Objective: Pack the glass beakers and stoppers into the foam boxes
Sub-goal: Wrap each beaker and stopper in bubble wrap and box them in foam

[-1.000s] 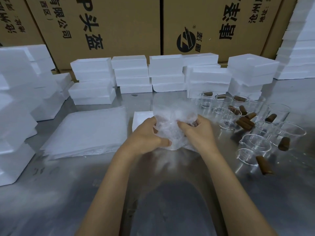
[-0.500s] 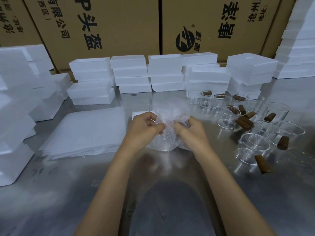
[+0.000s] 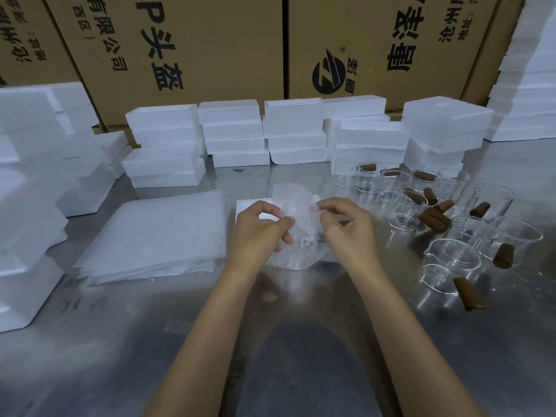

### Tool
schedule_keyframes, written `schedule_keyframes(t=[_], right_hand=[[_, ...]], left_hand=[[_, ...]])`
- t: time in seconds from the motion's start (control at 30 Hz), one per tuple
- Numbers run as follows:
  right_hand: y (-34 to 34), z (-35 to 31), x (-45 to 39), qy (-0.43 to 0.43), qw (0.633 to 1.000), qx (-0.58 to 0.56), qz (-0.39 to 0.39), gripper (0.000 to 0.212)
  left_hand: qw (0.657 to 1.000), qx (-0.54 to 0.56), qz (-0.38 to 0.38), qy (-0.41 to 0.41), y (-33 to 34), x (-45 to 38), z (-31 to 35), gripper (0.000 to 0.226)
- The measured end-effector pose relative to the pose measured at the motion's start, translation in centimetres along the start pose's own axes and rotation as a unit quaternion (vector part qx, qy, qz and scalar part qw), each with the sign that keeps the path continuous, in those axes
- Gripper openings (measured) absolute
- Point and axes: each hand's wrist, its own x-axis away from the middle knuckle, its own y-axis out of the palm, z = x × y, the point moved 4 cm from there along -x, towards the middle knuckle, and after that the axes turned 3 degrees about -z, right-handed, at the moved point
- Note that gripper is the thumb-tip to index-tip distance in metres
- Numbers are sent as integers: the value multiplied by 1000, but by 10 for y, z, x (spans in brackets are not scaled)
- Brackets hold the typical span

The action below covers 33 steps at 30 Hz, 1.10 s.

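On the steel table (image 3: pixel 301 341), from the left: stacks of white foam boxes (image 3: pixel 165 145) run along the left edge and back, all closed as far as can be seen; whether any is already filled cannot be told. Just in front of them lies a flat pile of white translucent wrapping sheets (image 3: pixel 159 236).

At centre, one bundle of clear bubble wrap (image 3: pixel 296 224) stands on the table, with a glass item and something dark visible inside it, in front of a white foam piece (image 3: pixel 249 206) partly hidden by the hands. Judged from this, one unit is in wrapping and not yet boxed.

The left hand (image 3: pixel 258 233) has curled fingers pinching the left edge of the wrap. The right hand (image 3: pixel 349 230), close beside it with the bundle between them, likewise pinches the right edge with curled fingers.

To the right, a cluster of clear glass beakers (image 3: pixel 451 260) stands unwrapped, with brown tapered stoppers (image 3: pixel 434 218) lying among them, some inside beakers. The bulk of the packing appears to remain.
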Motion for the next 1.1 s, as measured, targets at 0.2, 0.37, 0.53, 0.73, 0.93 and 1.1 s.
schedule_keyframes(t=[0.2, 0.37, 0.53, 0.73, 0.93, 1.1], right_hand=[[12, 2, 8, -21, 986, 127, -108, 31], [15, 7, 7, -57, 962, 233, -133, 24], [15, 8, 7, -17, 981, 159, -107, 25], [9, -5, 5, -55, 997, 43, -44, 31], [17, 15, 7, -51, 954, 243, -169, 35], [17, 11, 9, -22, 964, 196, -177, 37]], left_hand=[[997, -18, 32, 66, -7, 2, 6, 14], [991, -41, 3, 126, -5, 5, 14, 28], [946, -249, -63, 200, 7, 11, 10, 27], [920, -340, -96, 170, 8, 8, 2, 42], [963, -192, 6, 190, -3, 5, 10, 32], [937, -275, -73, 204, 12, -3, -9, 29]])
